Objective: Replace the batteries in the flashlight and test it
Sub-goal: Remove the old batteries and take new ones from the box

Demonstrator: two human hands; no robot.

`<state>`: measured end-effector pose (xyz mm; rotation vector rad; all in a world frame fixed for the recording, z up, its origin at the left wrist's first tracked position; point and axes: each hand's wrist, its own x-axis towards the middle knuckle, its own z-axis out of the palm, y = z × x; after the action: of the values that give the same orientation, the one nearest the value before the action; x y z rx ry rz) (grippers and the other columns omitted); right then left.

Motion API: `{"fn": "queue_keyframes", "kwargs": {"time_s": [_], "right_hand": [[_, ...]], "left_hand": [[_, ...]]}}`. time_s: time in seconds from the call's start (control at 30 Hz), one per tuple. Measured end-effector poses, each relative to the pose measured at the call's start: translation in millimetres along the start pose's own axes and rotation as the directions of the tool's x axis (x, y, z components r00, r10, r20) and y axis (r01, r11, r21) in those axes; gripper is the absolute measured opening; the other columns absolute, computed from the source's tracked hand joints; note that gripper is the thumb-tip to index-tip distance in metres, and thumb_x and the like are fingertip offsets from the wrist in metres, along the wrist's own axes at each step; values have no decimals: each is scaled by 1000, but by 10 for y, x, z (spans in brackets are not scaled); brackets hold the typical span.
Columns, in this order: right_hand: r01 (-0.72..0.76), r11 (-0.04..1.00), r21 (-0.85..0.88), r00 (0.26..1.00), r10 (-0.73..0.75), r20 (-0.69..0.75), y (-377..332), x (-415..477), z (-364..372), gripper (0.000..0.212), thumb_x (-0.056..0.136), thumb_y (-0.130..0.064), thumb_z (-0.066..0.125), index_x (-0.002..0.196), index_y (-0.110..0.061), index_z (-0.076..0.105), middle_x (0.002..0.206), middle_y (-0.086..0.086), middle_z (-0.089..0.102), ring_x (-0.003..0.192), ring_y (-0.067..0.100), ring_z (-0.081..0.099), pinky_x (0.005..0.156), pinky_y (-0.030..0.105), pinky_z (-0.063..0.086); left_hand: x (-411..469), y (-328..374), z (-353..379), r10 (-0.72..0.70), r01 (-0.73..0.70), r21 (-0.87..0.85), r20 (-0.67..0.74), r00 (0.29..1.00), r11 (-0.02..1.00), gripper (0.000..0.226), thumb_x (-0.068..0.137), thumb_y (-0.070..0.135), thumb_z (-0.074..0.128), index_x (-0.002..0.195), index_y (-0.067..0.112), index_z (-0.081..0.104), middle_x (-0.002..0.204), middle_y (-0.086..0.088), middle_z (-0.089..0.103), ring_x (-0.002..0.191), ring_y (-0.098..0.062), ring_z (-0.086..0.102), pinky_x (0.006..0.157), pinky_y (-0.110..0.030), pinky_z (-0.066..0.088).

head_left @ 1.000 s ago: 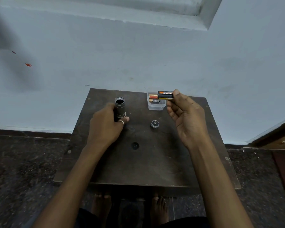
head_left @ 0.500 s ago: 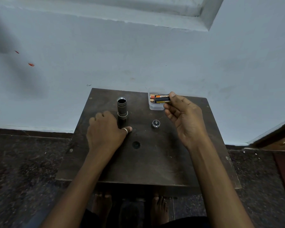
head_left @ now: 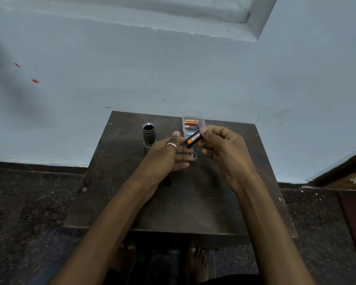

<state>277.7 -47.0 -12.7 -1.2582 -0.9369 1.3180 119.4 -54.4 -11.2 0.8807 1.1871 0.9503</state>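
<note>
The dark flashlight body stands upright on the wooden table, its open end facing up. My right hand pinches a black battery holder with orange batteries above the table's middle. My left hand is open, palm toward the holder, with its fingertips touching the holder's lower end. A silver ring sits on its thumb. The flashlight's end cap lies on the table, partly hidden behind my left fingers.
A small clear plastic box with two loose batteries stands at the table's far edge, against the pale blue wall. A dark hole in the tabletop shows beside my left forearm. Bare feet are under the table's near edge.
My left hand let go of the flashlight body and moved right to meet the battery holder. My right hand carried the holder from over the plastic box down toward the table's middle.
</note>
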Motion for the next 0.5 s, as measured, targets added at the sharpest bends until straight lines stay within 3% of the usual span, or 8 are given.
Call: {"fn": "queue_keyframes", "kwargs": {"time_s": [0.17, 0.3, 0.43, 0.5], "right_hand": [[69, 997, -41, 994, -66, 84, 13, 17, 43, 12, 94, -18, 70, 100, -7, 71, 90, 14, 76, 78, 19, 69, 71, 30, 55], [166, 982, -92, 983, -157, 93, 38, 17, 81, 11, 95, -12, 69, 102, -5, 73, 85, 8, 78, 71, 13, 71, 65, 22, 56], [237, 964, -124, 971, -231, 62, 27, 9, 115, 20, 92, -4, 70, 112, -1, 70, 97, 7, 78, 84, 17, 76, 71, 28, 61], [311, 915, -256, 950, -309, 47, 33, 0, 128, 24, 89, -4, 71, 113, -7, 70, 104, 5, 77, 92, 19, 76, 79, 32, 62]], "left_hand": [[-19, 44, -20, -33, 45, -124, 94, 995, 991, 33, 104, 28, 45, 105, 5, 69, 93, -13, 76, 76, -13, 73, 65, -21, 59], [-20, 26, -62, -30, 50, -182, 111, 993, 982, 27, 102, 17, 51, 114, -2, 65, 106, -23, 72, 76, -12, 72, 69, -20, 59], [3, 8, -103, -30, 52, -238, 95, 995, 970, 30, 100, 17, 53, 120, -4, 63, 110, -21, 72, 80, -14, 72, 70, -21, 59], [15, 0, -116, -25, 48, -255, 94, 995, 966, 28, 100, 17, 54, 118, -1, 64, 100, -14, 75, 81, -13, 73, 66, -20, 58]]}}
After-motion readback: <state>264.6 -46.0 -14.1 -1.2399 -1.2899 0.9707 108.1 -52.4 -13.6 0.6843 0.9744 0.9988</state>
